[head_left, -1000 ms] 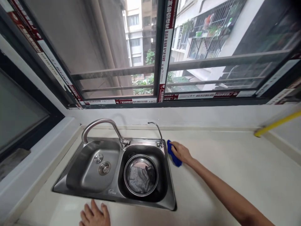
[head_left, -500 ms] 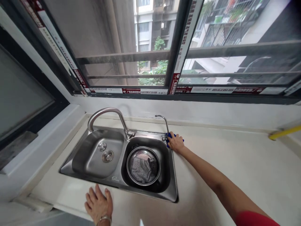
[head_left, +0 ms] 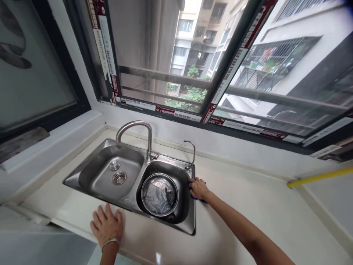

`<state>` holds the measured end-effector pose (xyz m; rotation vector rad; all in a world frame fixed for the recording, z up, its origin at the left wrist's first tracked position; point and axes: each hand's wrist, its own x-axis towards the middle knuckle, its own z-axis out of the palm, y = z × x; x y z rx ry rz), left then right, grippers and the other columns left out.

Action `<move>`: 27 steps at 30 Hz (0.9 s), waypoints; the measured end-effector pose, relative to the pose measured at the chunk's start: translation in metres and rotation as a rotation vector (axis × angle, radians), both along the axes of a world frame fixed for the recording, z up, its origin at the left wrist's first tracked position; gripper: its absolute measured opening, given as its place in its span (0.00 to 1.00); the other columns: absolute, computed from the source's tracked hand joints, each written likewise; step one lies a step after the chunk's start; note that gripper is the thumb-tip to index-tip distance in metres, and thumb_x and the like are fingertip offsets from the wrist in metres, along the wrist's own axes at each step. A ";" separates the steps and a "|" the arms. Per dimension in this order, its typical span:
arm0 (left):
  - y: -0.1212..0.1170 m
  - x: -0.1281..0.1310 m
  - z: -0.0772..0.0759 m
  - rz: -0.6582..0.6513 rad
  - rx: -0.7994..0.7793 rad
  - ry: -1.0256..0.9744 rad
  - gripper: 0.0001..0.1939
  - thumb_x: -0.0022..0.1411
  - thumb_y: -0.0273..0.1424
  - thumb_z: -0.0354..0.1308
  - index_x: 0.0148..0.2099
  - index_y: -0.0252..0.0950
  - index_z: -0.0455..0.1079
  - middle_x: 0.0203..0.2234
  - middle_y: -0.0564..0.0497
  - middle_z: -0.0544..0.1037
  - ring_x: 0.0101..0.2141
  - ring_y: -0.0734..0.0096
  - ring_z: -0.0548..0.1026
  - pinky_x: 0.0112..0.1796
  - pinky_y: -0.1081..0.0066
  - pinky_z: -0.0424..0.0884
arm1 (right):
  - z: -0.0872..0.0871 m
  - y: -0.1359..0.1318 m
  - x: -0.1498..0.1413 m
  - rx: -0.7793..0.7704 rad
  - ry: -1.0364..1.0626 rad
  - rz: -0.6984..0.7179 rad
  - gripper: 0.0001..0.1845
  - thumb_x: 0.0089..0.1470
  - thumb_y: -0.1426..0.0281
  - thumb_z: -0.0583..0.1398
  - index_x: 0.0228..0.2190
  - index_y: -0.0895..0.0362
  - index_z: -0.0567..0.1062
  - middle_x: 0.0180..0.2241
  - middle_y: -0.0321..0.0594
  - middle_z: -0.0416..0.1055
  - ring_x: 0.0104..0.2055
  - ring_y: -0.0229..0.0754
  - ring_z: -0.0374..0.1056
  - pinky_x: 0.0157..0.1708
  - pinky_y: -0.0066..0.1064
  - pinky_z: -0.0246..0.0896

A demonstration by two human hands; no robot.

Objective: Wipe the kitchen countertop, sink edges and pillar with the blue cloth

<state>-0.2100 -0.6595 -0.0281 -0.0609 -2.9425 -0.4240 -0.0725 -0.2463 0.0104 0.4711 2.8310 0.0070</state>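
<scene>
Head view: your right hand reaches in over the counter, its fingers bent and clamped on a crumpled blue cloth. The cloth lies under and around those fingers, with blue edges peeking out past their tips and below your palm, right at the right-hand rim of the double-bowl stainless steel sink. How your thumb sits on it is too small to tell.

Your left hand rests palm down on the counter in front of the sink, a bracelet around its wrist. Its fingers are spread a little apart and hold nothing; their tips point at the sink's front rim, near it.

Just beyond your right fingers, at the sink's back corner, stands the slim hooked tap. To the left of those same fingers, inside the nearer bowl, sits a round silver-rimmed pan, its contents hard to make out. Ahead of your left fingers is the other bowl, with its basket strainer drain. The gooseneck faucet rises behind, between your two sets of fingers. Well to the right of your right fingers, a yellow pipe meets the counter.
</scene>
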 end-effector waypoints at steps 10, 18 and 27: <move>0.003 0.002 0.005 0.008 0.020 -0.004 0.34 0.66 0.41 0.36 0.65 0.25 0.59 0.65 0.30 0.58 0.67 0.40 0.49 0.64 0.42 0.47 | 0.037 0.075 0.019 0.033 0.197 -0.152 0.27 0.63 0.67 0.43 0.55 0.53 0.73 0.59 0.43 0.65 0.56 0.47 0.65 0.55 0.39 0.61; 0.003 0.000 0.001 0.009 -0.007 -0.035 0.33 0.67 0.41 0.36 0.66 0.26 0.58 0.66 0.31 0.57 0.67 0.41 0.48 0.64 0.43 0.46 | 0.009 0.084 -0.030 0.151 0.064 -0.120 0.23 0.59 0.66 0.52 0.54 0.49 0.73 0.58 0.47 0.62 0.50 0.54 0.64 0.46 0.44 0.61; 0.002 -0.001 0.000 0.002 -0.016 -0.044 0.33 0.67 0.42 0.37 0.66 0.28 0.57 0.66 0.31 0.57 0.68 0.43 0.47 0.65 0.43 0.46 | 0.004 0.069 -0.034 0.101 -0.039 -0.090 0.20 0.56 0.67 0.54 0.48 0.56 0.76 0.59 0.55 0.59 0.53 0.59 0.61 0.48 0.48 0.60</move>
